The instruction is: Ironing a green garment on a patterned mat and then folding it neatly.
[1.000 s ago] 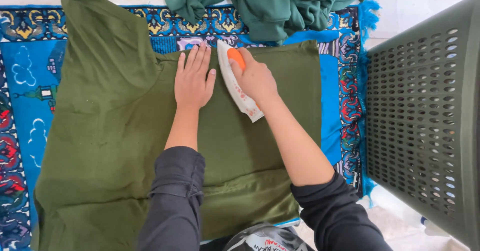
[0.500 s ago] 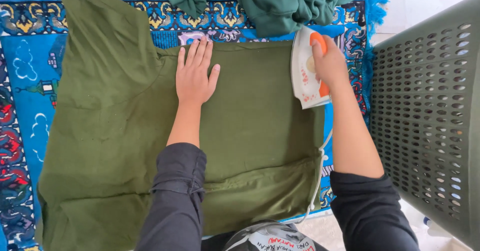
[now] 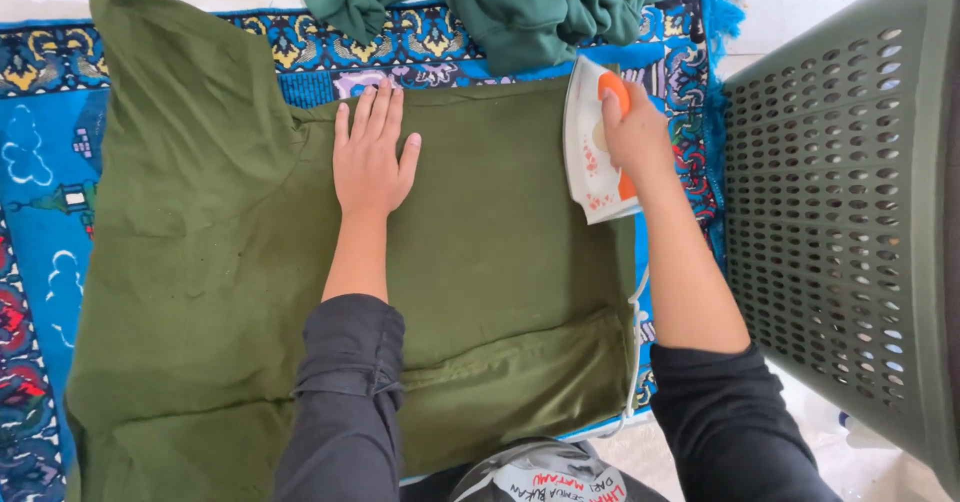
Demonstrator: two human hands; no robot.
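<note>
An olive green garment point(image 3: 220, 262) lies spread flat over a blue patterned mat point(image 3: 40, 152). My left hand point(image 3: 370, 157) rests palm down on the garment near its upper edge, fingers together. My right hand point(image 3: 635, 137) grips the orange handle of a white iron point(image 3: 590, 147), which is tilted up on its side at the garment's right edge. The iron's white cord point(image 3: 632, 362) runs down along my right forearm.
A pile of dark green cloth point(image 3: 500, 2) sits at the top of the mat. A grey perforated laundry basket point(image 3: 850, 222) stands at the right. White floor shows past the mat's edges.
My right hand has carried the iron from the middle of the garment to its right edge and tipped it up. My left hand has stayed in place.
</note>
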